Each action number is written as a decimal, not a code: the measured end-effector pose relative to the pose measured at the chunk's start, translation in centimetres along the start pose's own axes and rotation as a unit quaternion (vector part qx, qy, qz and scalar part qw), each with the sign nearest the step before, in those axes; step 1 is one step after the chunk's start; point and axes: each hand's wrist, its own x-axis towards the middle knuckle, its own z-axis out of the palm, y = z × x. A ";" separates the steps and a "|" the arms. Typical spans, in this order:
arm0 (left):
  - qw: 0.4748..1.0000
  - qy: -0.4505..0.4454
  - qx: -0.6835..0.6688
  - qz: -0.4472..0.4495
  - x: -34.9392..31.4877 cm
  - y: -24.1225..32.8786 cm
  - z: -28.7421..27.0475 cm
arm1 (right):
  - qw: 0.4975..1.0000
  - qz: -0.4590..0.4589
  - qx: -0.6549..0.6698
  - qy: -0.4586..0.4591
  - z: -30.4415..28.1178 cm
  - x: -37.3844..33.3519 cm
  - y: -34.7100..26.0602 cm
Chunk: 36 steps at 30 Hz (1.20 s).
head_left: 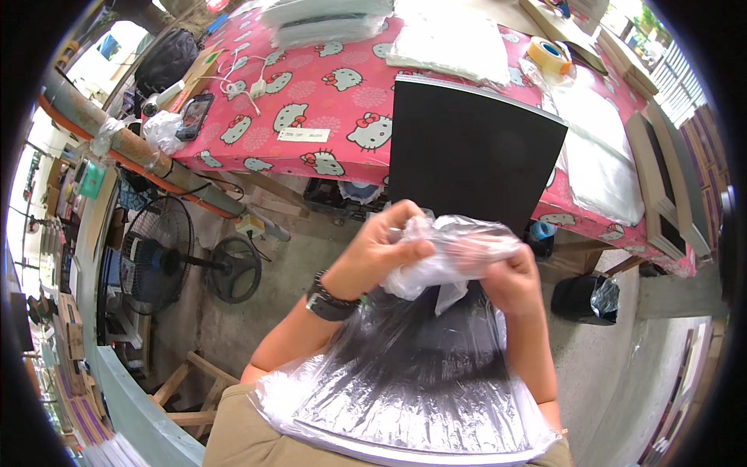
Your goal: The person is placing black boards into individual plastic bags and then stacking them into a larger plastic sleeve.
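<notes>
A clear plastic bag (420,389) spreads over my lap, its upper part bunched up between my hands. My left hand (395,243) pinches the gathered film, thumb and fingers closed. On the other side of the bunch my right hand (513,279), slightly blurred, grips the film too. Just beyond both hands, a flat black panel (476,144) stands tilted against the table edge, with a pale strip along its top. Something dark shows through the plastic below my hands; whether it is the same panel I cannot tell. A white edge runs along the bag's bottom.
A pink patterned table (342,101) bears plastic-wrapped stacks (451,43), a tape roll (549,54), a phone (194,117), a white cable and a paper label (304,135). A fan (159,253) stands left, a black bin (583,300) right. A metal pole (156,159) crosses at left.
</notes>
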 end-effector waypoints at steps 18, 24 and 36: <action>0.913 -0.121 0.369 0.122 -0.5 2.9 3.3 | 0.919 -0.016 -0.385 0.086 4.4 1.1 -4.5; 0.971 -0.179 -0.161 -0.001 -3.2 2.1 0.4 | 0.934 0.158 -0.210 -0.243 1.0 -1.0 -6.7; 0.886 -0.003 -0.448 0.124 -2.4 2.4 -0.3 | 0.856 0.097 0.085 -0.500 1.3 -0.5 -3.9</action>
